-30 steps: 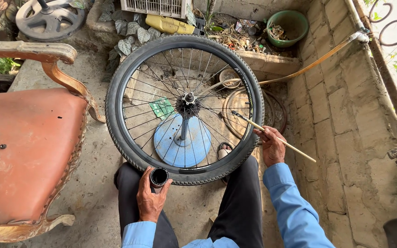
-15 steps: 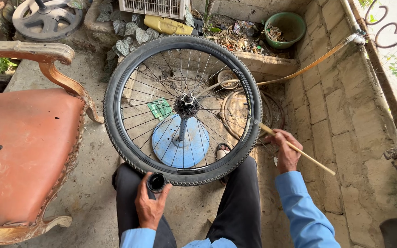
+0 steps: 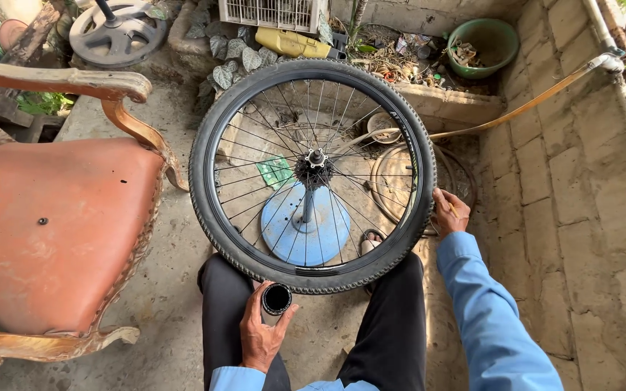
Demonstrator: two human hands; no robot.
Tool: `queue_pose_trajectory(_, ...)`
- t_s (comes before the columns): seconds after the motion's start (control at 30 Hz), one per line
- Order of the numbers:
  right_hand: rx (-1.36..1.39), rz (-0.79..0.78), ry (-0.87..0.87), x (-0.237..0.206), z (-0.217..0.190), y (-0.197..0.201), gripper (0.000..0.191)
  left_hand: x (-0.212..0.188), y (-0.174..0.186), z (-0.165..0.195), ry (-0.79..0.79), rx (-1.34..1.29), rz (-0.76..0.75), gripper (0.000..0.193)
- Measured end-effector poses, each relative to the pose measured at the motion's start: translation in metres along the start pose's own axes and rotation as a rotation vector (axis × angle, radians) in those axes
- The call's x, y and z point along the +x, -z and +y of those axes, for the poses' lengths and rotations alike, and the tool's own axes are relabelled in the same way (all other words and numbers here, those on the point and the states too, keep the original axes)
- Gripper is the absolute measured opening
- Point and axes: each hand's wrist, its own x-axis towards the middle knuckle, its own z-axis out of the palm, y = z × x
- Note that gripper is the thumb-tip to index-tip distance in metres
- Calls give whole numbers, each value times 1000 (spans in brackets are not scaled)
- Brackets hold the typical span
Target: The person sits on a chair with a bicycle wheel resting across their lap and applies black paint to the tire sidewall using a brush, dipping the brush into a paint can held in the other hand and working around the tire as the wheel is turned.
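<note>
Wheel [image 3: 313,174] flat on a blue stand [image 3: 309,224], just past the knees.

Left hand [image 3: 261,334] is wrapped around a small black cup [image 3: 277,298] by the near rim. Right hand [image 3: 449,211] is curled against the tyre's right edge; can't tell if it's pinching anything. Red chair [image 3: 52,224] on the left.

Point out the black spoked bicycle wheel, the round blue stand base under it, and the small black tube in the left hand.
Black spoked bicycle wheel [image 3: 204,156]: head view, left side of its tyre.
Round blue stand base [image 3: 311,235]: head view, its flat top.
Small black tube [image 3: 277,298]: head view, its open end.
</note>
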Motion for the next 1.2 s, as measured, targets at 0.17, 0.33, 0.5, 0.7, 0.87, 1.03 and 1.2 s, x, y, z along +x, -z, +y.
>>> queue_pose_trajectory(0.17,1,-13,-76,13,-1,4,38,5,-7,5,-17,10,33,66)
queue_pose_trajectory(0.33,25,-69,-122,10,17,21,37,6,-11,4,-30,57,65,67)
queue_pose_trajectory(0.5,30,-144,-150,-9,38,30,43,3,-9,3,32,55,66,68)
queue_pose_trajectory(0.7,45,-158,-199,-37,50,36,49,2,-2,5,50,63,101,68)
queue_pose_trajectory(0.87,45,-160,-217,-52,61,42,49,4,4,5,36,85,129,68)
queue_pose_trajectory(1.03,41,-126,-213,-57,77,44,52,17,14,-5,44,78,170,68)
queue_pose_trajectory(1.2,246,247,172,-63,72,55,50,31,22,-19,11,53,187,67)
